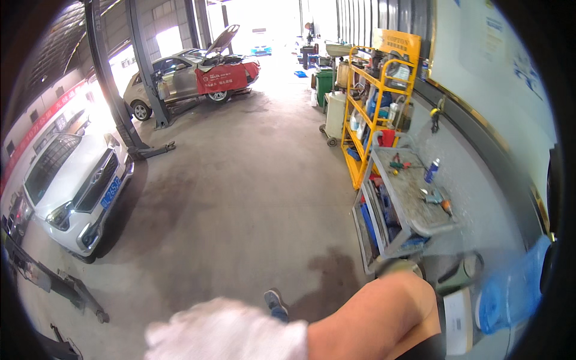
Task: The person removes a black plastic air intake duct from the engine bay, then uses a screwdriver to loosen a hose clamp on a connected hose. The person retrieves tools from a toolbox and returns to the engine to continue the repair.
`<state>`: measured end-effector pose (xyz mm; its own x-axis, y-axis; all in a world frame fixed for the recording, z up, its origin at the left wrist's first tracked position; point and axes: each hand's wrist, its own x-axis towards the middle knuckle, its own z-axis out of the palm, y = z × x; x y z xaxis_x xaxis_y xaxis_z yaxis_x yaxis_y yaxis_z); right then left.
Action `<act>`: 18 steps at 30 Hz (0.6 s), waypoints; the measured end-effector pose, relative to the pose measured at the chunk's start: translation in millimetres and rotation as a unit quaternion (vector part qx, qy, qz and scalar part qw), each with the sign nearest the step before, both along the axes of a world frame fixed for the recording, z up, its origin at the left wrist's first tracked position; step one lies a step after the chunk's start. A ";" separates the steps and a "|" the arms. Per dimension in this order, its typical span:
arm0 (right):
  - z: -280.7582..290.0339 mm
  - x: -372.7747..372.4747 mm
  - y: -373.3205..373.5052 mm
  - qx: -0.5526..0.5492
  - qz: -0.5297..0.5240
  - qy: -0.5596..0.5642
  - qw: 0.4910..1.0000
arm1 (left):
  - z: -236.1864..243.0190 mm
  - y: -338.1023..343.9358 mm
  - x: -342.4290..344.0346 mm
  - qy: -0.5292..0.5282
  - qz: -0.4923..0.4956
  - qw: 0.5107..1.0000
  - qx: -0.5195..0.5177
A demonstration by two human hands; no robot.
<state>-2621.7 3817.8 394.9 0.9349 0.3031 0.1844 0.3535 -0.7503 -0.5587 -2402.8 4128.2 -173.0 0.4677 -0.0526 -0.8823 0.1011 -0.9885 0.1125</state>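
Right hand [231, 331]: in a pale glove, low in the view, blurred; finger position cannot be told, nor whether anything is held
Right forearm [363, 315]: bare, crossing from the right toward the middle, elbow bent
Left hand: outside the view; state cannot be told
Tool cart [413, 189]: grey, ahead and to the right, beyond the bent elbow; no visible contact with the glove
Cart top: carries a blue spray can [431, 171], a red-and-green tool [405, 165] and an orange-ended tool [446, 206]
Floor beside cart: blue translucent bottle [510, 294] and white box [458, 321] at the lower right
Vehicles: white car [72, 180] at left; car with raised hood [177, 78] farther back, red cover [228, 78] over its side
Step in hand: judged to be an interval between work points, as no tool or vehicle is visibly engaged
Next move: selecting a cart tool would probably call for unfolding the arm and reaching to the right, above the tray rim
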 end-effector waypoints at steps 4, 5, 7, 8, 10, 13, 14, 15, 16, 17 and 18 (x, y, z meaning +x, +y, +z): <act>-0.6 79.3 -130.7 0.047 0.000 -0.009 0.999 | -47.3 -185.4 45.5 0.035 -0.053 0.997 -0.036; 12.6 88.3 -162.9 0.057 0.009 -0.029 0.998 | -40.6 -217.9 69.7 0.018 -0.053 0.998 -0.041; 41.5 111.1 -228.2 0.069 0.010 -0.058 0.996 | -24.4 -292.0 140.2 -0.017 -0.074 0.996 -0.053; 48.7 122.3 -260.9 0.077 0.008 -0.065 0.995 | -23.2 -329.2 169.5 -0.030 -0.089 0.994 -0.059; 60.6 146.5 -329.0 0.092 -0.010 -0.076 0.993 | -26.9 -413.8 227.8 -0.059 -0.125 0.987 -0.087; 81.0 158.6 -416.9 0.108 0.014 -0.140 0.984 | 3.7 -519.6 379.5 -0.194 -0.148 0.959 -0.147; 60.0 180.0 -463.3 0.109 -0.035 -0.097 0.989 | 13.9 -625.4 330.0 -0.155 -0.121 0.962 -0.187; 42.3 188.4 -511.2 0.106 -0.080 -0.067 0.989 | 79.2 -732.8 278.1 -0.128 -0.094 0.962 -0.223; 37.6 193.1 -541.9 0.108 -0.073 -0.091 0.987 | 115.6 -771.3 296.3 -0.164 -0.080 0.956 -0.230; 33.3 201.6 -580.4 0.109 -0.059 -0.095 0.988 | 144.9 -813.1 309.6 -0.193 -0.068 0.950 -0.236; 25.7 210.3 -619.1 0.107 -0.051 -0.099 0.988 | 160.8 -857.5 323.5 -0.216 -0.063 0.943 -0.245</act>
<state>-2411.4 3198.7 420.6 0.8981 0.1440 0.4155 0.4000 -0.6601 -0.6358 -2079.4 3270.7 -12.2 0.7407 -0.4841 -0.4659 -0.1735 -0.8078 0.5634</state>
